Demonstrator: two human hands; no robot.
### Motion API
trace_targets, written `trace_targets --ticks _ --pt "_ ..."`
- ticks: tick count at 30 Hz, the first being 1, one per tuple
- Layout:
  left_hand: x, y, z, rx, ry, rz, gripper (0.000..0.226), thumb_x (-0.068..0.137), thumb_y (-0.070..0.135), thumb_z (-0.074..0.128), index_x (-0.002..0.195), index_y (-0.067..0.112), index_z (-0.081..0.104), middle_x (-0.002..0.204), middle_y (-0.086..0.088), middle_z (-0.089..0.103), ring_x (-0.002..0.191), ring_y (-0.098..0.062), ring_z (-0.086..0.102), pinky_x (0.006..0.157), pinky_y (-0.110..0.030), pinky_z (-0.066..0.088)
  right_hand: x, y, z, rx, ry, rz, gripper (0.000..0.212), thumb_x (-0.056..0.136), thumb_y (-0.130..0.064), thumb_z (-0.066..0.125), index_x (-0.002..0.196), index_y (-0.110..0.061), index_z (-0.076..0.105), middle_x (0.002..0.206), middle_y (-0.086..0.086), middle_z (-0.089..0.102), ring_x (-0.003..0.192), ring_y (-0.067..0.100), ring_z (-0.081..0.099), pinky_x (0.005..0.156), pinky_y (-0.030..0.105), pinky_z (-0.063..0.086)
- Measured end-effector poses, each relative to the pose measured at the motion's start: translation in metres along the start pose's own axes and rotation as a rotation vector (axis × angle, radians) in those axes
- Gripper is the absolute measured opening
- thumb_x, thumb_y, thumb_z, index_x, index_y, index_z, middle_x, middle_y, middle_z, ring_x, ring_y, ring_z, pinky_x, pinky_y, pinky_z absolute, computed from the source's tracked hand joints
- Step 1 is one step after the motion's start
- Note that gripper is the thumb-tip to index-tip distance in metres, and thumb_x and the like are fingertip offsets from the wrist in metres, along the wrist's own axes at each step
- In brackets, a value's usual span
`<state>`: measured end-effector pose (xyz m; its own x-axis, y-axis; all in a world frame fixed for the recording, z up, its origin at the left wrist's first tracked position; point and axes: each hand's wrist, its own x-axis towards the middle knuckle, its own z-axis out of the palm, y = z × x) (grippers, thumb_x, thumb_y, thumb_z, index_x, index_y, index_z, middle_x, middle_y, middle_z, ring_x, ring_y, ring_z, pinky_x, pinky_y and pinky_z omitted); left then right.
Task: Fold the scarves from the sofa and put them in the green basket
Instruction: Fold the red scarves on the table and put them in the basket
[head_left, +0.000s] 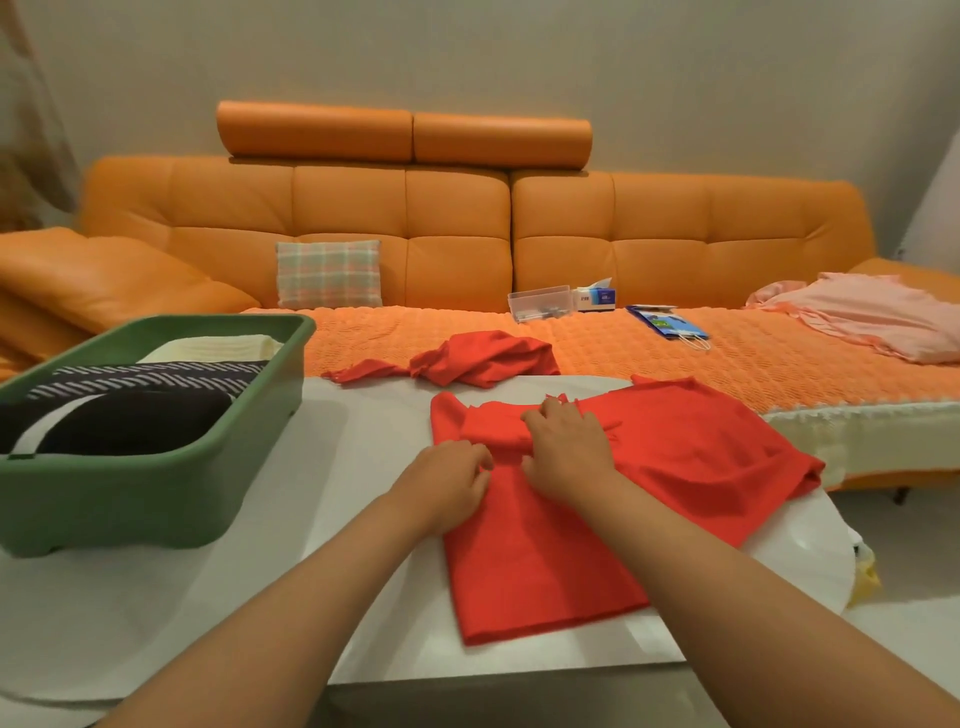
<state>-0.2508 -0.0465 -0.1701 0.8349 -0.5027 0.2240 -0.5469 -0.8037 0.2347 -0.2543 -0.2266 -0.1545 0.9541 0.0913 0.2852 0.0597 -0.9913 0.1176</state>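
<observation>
A red scarf (691, 457) lies partly folded on the white table (358, 431), one end trailing back onto the sofa (675, 234). My left hand (457, 480) pinches the scarf's left edge. My right hand (566, 444) presses flat on a fold near the fringed end. The green basket (156, 499) stands on the table at the left. It holds folded scarves: a black one with a white band, a black and white striped one, and a cream one.
On the sofa seat lie a plaid cushion (328, 274), a clear plastic box (540, 305), a tissue box (597, 297), a blue paper bag (667, 322) and a pink garment (878, 312). The table's near edge runs below my forearms.
</observation>
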Motion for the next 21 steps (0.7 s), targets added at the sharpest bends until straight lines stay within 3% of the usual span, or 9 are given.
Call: trace_targets --ticks 3,6,8,10,13,15,17,19,21 --pt "0.015 -0.012 0.011 -0.007 0.162 -0.016 0.019 0.093 0.016 0.046 0.108 0.014 0.057 0.106 -0.007 0.058 0.101 -0.031 0.053 0.086 -0.044 0.042 0.018 0.003 0.011 -0.067 -0.017 -0.033 0.038 0.091 -0.04 0.055 0.125 -0.022 0.058 0.125 0.005 0.056 0.119 0.028 0.051 0.098 0.042 0.035" --pt "0.029 -0.021 0.02 0.063 0.234 0.001 0.032 0.087 0.029 0.037 0.108 0.012 0.054 0.105 -0.009 0.053 0.097 -0.033 0.052 0.081 -0.046 0.044 0.04 0.012 0.015 0.043 0.069 0.106 0.025 0.098 -0.03 0.045 0.11 -0.019 0.064 0.115 0.006 0.066 0.109 0.03 0.06 0.085 0.038 0.04" --pt "0.036 -0.03 0.025 0.089 0.152 0.006 0.053 0.087 0.04 0.038 0.129 0.012 0.05 0.131 -0.01 0.049 0.12 -0.033 0.048 0.097 -0.043 0.042 0.056 0.026 0.015 0.203 0.094 0.307 0.026 0.101 -0.025 0.04 0.108 -0.016 0.063 0.112 0.009 0.068 0.105 0.032 0.064 0.075 0.036 0.042" --pt "0.04 -0.04 0.034 0.07 -0.01 -0.018 0.071 0.093 0.051 0.038 0.154 0.017 0.026 0.16 -0.007 0.023 0.147 -0.025 0.024 0.118 -0.04 0.023 0.067 0.042 0.019 0.237 0.048 0.44 0.026 0.102 -0.022 0.041 0.111 -0.014 0.063 0.115 0.011 0.067 0.106 0.032 0.064 0.072 0.034 0.04" --pt "0.046 -0.045 0.037 0.077 -0.185 -0.101 0.074 0.097 0.06 0.035 0.158 0.03 0.005 0.166 -0.003 0.003 0.152 -0.019 0.006 0.123 -0.04 0.009 0.071 0.057 0.033 0.197 -0.102 0.463 0.025 0.1 -0.024 0.048 0.116 -0.014 0.063 0.119 0.01 0.066 0.11 0.03 0.063 0.074 0.033 0.042" --pt "0.052 -0.043 0.033 0.187 -0.227 -0.127 0.072 0.096 0.064 0.031 0.158 0.034 0.009 0.166 -0.004 0.008 0.152 -0.021 0.008 0.121 -0.042 0.012 0.071 0.06 0.043 0.198 -0.191 0.469 0.027 0.098 -0.023 0.048 0.121 -0.014 0.06 0.123 0.009 0.064 0.113 0.03 0.062 0.075 0.033 0.041" --pt "0.061 -0.037 0.029 0.297 -0.205 -0.16 0.069 0.095 0.064 0.028 0.155 0.031 0.026 0.16 -0.007 0.025 0.147 -0.024 0.021 0.115 -0.044 0.019 0.072 0.06 0.046 0.204 -0.208 0.485 0.029 0.098 -0.024 0.047 0.123 -0.015 0.058 0.126 0.01 0.062 0.115 0.03 0.061 0.077 0.034 0.042" --pt "0.07 -0.03 0.027 0.325 -0.098 -0.236 0.064 0.097 0.058 0.025 0.142 0.019 0.047 0.147 -0.011 0.043 0.136 -0.028 0.035 0.11 -0.044 0.024 0.073 0.062 0.046 0.219 -0.182 0.513 0.028 0.098 -0.025 0.047 0.123 -0.014 0.057 0.126 0.01 0.062 0.115 0.03 0.061 0.076 0.033 0.041" --pt "0.074 -0.024 0.032 0.295 0.016 -0.253 0.06 0.099 0.053 0.027 0.133 0.012 0.054 0.143 -0.013 0.048 0.132 -0.029 0.039 0.109 -0.042 0.027 0.07 0.064 0.045 0.203 -0.141 0.509 0.027 0.098 -0.022 0.046 0.124 -0.014 0.051 0.125 0.01 0.061 0.114 0.031 0.061 0.076 0.033 0.04"
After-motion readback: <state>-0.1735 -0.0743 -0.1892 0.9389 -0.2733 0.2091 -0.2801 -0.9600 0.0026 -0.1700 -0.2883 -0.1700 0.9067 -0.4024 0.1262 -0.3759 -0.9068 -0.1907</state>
